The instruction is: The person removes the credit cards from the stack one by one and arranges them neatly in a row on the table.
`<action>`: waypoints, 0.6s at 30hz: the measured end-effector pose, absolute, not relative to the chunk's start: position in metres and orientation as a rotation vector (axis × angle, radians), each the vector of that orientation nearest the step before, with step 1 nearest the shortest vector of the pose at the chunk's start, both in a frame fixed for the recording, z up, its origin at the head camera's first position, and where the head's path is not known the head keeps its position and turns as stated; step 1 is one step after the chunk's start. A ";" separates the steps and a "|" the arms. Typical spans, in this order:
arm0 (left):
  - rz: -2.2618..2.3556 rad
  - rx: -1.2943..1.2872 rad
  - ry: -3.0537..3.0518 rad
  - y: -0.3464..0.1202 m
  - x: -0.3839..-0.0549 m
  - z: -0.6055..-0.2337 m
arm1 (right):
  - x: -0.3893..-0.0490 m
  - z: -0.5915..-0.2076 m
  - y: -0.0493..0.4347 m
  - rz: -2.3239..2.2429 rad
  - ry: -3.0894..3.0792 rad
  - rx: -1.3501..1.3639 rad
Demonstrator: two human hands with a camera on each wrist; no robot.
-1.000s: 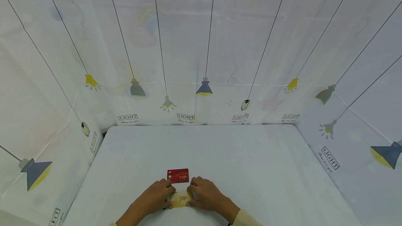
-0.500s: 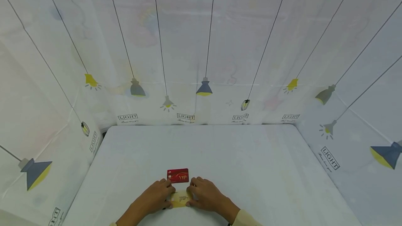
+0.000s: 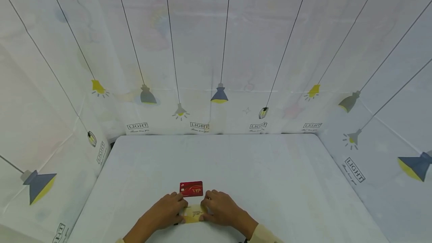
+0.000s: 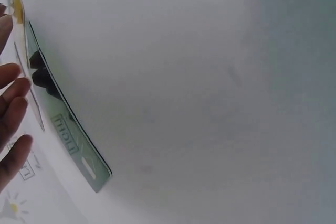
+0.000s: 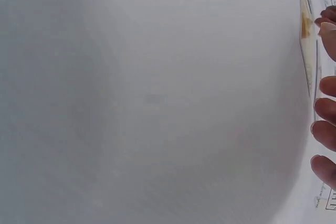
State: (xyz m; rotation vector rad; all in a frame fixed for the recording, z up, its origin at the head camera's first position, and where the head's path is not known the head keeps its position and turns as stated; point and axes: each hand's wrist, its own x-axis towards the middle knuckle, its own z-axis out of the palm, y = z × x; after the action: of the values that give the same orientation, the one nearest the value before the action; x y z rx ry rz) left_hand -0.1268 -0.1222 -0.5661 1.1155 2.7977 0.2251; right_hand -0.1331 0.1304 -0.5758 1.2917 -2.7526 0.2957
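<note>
A pale yellow card (image 3: 193, 214) with dark script is between my two hands near the front of the table. My left hand (image 3: 165, 211) pinches its left end, thumb at the near side and fingers at the far side. At the opposite end, my right hand (image 3: 222, 209) grips it the same way. Just beyond the fingertips lies a red VIP card (image 3: 191, 189), flat on the table. In the left wrist view a glossy, dark-edged card (image 4: 71, 121) lies beside the left fingers (image 4: 13, 114) and mirrors them. The right fingers (image 5: 325, 135) show at the right wrist view's edge.
The white table (image 3: 263, 175) spreads out beyond and to both sides of the hands. White sheets printed with hanging lamps (image 3: 219, 93) and LIGHT lettering enclose it at the back and sides. A small dark corner (image 3: 176, 224) shows below the left thumb.
Both hands and the cards stay almost where they were. The left hand's fingertips have shifted very slightly left.
</note>
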 end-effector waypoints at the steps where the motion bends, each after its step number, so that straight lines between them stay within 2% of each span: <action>1: 0.233 1.109 2.799 -0.123 -0.127 -0.566 | -0.134 -0.575 0.130 0.298 -2.760 1.288; 18: 0.202 0.935 2.881 -0.143 -0.141 -0.567 | -0.162 -0.562 0.139 0.306 -2.831 1.130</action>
State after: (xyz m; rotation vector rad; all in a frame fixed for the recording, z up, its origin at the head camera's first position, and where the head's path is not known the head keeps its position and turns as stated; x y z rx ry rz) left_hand -0.1406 -0.1429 -0.5675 0.9351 2.8810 0.2022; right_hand -0.1621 0.1394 -0.5619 1.1295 -2.8314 0.3057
